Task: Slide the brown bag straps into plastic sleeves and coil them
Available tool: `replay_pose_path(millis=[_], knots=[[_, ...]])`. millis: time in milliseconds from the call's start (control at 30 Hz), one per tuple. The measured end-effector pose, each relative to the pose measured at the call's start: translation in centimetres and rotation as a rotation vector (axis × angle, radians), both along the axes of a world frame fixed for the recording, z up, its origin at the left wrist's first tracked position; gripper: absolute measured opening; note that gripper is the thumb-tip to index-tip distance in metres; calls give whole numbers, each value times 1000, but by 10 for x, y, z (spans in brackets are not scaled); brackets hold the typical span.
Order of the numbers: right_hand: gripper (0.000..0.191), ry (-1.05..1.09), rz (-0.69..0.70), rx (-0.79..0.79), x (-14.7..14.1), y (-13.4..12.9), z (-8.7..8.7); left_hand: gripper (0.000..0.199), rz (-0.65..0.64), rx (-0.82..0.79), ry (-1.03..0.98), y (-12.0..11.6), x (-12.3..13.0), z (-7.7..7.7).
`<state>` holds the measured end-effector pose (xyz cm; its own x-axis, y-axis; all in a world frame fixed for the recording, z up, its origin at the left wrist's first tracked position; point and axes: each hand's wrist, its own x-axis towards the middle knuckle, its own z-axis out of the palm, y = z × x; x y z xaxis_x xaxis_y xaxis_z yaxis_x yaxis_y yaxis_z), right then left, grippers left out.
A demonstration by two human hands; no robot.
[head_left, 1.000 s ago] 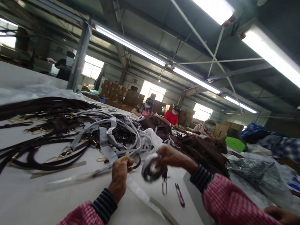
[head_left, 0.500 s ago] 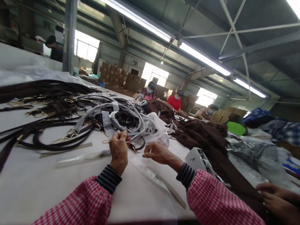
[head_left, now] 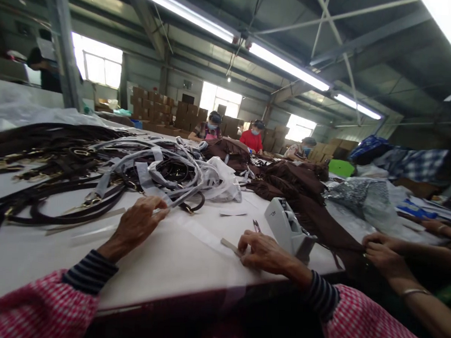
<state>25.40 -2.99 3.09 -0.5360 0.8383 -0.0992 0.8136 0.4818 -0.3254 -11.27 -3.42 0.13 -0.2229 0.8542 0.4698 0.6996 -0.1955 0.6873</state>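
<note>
Beige strip [head_left: 229, 246] lies on the desk [head_left: 183, 277], near end at my right hand [head_left: 264, 253], long axis slanting away leftward. Left hand [head_left: 136, 226] is farther; I cannot tell whether either grip pinches.

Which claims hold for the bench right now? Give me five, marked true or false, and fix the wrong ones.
1. The right hand is at a beige strip on the table. True.
2. The snips lie by the left hand. False: they lie by the right hand, partly hidden; the left hand is by the plastic-wrapped straps.
3. The grey device stands just beyond the right hand. True.
4. The person's sleeves are plain blue. False: they are pink-and-white checked, with striped cuffs.
5. A co-worker's hands are at the brown fabric. True.
</note>
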Motion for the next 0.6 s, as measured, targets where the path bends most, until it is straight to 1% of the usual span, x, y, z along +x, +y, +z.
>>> replay_pose_path(millis=[67,100,167,267,333,367,433,500,533,600], knots=[[20,16,-39,-36,5,-1,-8,23,23,-49,382,-6,-11,-11],[19,15,-55,-48,5,2,-11,27,35,-75,516,-8,-15,-17],[19,-6,-87,-11,4,14,-12,34,58,-113,634,-10,-19,-25],[27,-14,-198,199,-2,35,-5,37,85,-113,668,-13,-18,-29],[31,-4,-252,317,-11,41,-2,37,92,-106,671,-15,-15,-28],[30,9,-243,347,-17,40,-2,36,92,-103,669,-16,-14,-27],[26,34,-142,334,-33,30,-6,35,91,-96,661,-17,-13,-26],[24,23,0,271,-50,16,-14,33,98,-85,652,-17,-12,-25],[24,11,46,244,-57,10,-18,33,107,-79,648,-17,-12,-25],[18,35,57,191,-68,3,-25,32,133,-67,642,-15,-12,-24]])
